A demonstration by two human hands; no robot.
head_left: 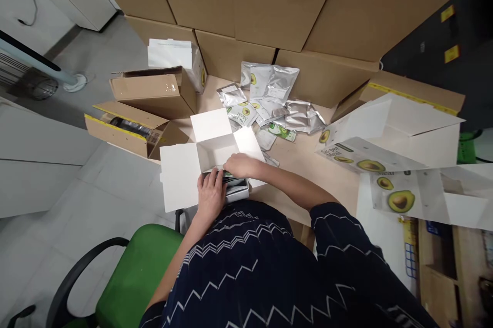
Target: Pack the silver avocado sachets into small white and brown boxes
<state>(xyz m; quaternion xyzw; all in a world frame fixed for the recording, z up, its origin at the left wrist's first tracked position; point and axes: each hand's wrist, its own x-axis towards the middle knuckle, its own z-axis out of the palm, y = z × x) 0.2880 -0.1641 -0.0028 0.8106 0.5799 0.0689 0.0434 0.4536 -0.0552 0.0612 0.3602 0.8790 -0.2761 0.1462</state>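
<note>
Both hands are working at one open white box [217,149]. Its flaps are spreading outward: one to the left of the left fingers, one beyond both hands, one passing under the right forearm. Packets [234,182] are sitting inside, directly under and just beside the fingers, at the box's near side.

Left hand [210,193]: fingers slightly parted, lying over the packets' upper edges; thumb not showing clearly, so I cannot tell whether they are gripping. Right hand [242,165]: fingers curling narrowly, tips down at the packets just beside the left fingertips; cannot tell whether they are closing on one.

Beyond the fingers and slightly right, a loose pile of silver and printed pouches [272,87] is lying on the table [304,156]. Well to the right of the fingers, two avocado-printed boxes [346,147] are standing, the farther one gaping open. Left of and beyond the fingers, two brown cartons [148,89] are resting, a dark item [129,127] showing in the nearer; a white carton [169,54] is standing behind them. A green chair [140,266] is standing nearer the body, left of the fingers.
</note>
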